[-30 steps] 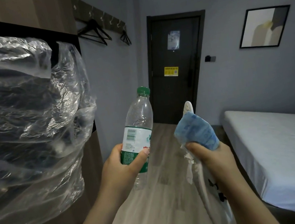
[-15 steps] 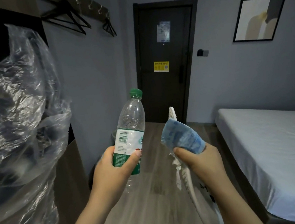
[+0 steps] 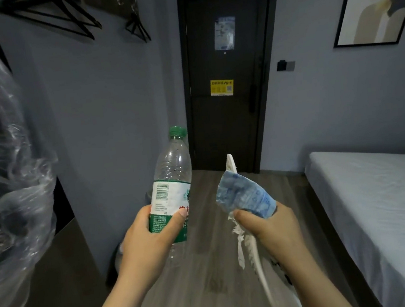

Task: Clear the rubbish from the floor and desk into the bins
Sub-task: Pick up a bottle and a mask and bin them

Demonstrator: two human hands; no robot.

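1. Gripping: left hand (image 3: 148, 239) grip wrapped round plastic bottle (image 3: 172, 182), upright, green cap on.
2. Right hand (image 3: 266, 224) grip pinched on blue packet (image 3: 243, 196) plus white scraps (image 3: 240, 245).
3. Below both grips: wood floor (image 3: 213, 292). Ahead: dark door (image 3: 227, 73). Right of right grip: bed (image 3: 385, 194).

Bottle (image 3: 171, 180) base hidden behind hand (image 3: 151, 243)

A bottle (image 3: 172, 182) stands upright in the left hand (image 3: 148, 241), left of the wrapper (image 3: 245, 196) in the right hand (image 3: 267, 229); door (image 3: 228, 78) far behind, bed (image 3: 381, 208) right.
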